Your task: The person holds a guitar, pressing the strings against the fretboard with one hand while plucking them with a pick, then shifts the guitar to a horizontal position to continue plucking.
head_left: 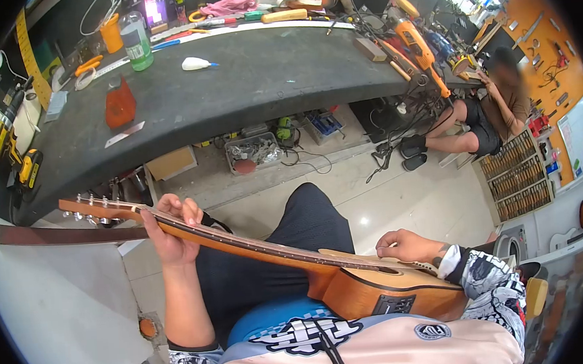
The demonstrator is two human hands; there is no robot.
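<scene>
An acoustic guitar [380, 285] lies across my lap, its headstock pointing to the left and its body at the right. My left hand [176, 227] is wrapped round the neck near the headstock, thumb on the near side and curled fingers over the strings. Above the strings by the soundhole is my right hand [407, 247], its fingers bent together and the wrist resting near the guitar's top. Whether anything small is between those fingertips cannot be made out. Tuning pegs [81, 213] stick out along the headstock.
A dark workbench [230, 85] curves ahead, bearing a green bottle [135, 41], a white glue bottle [199, 64], a red block [120, 103] and an orange power tool [417, 45]. Beneath it sits a bin [254, 152]. Another person [483, 118] sits at the right.
</scene>
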